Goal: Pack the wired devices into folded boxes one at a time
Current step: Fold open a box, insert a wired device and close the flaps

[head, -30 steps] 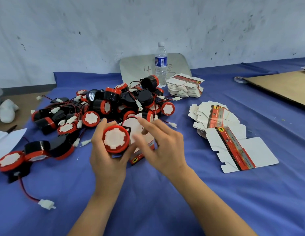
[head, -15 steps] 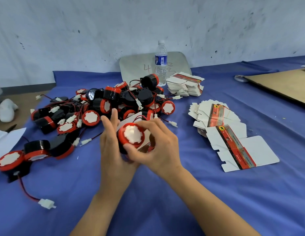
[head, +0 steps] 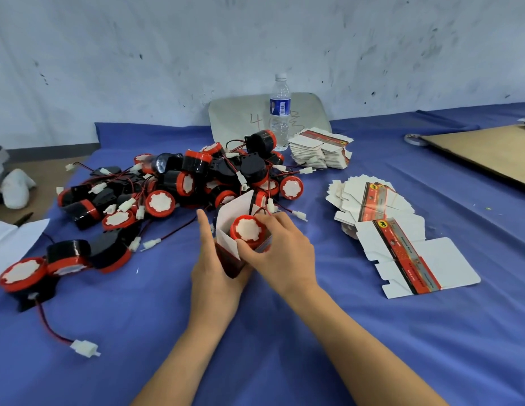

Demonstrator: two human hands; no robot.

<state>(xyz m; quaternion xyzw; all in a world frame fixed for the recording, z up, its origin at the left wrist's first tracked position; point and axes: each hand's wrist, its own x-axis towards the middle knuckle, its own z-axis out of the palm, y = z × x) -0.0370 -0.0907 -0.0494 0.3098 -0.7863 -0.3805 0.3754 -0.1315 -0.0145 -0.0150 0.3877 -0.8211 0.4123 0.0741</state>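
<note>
Hands meet at the folded box (head: pixel 229 260): my left hand (head: pixel 210 276) grips it from below and the side, one finger raised, while my right hand (head: pixel 281 250) curls round the red-faced wired device (head: pixel 249 230) sitting in its open top. Right of the box lie flat box blanks (head: pixel 402 253); beyond it, the heap of devices (head: pixel 197 177); farthest beyond, a water bottle (head: pixel 280 112).

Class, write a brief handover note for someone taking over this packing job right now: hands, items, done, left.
The left hand holds the open folded box. The right hand grips a wired device, partly in the box, red cap showing.
Done: box folded, device entering.
Left: seat it, close the flaps, then pack the device pile using the flat blanks to its right.
</note>
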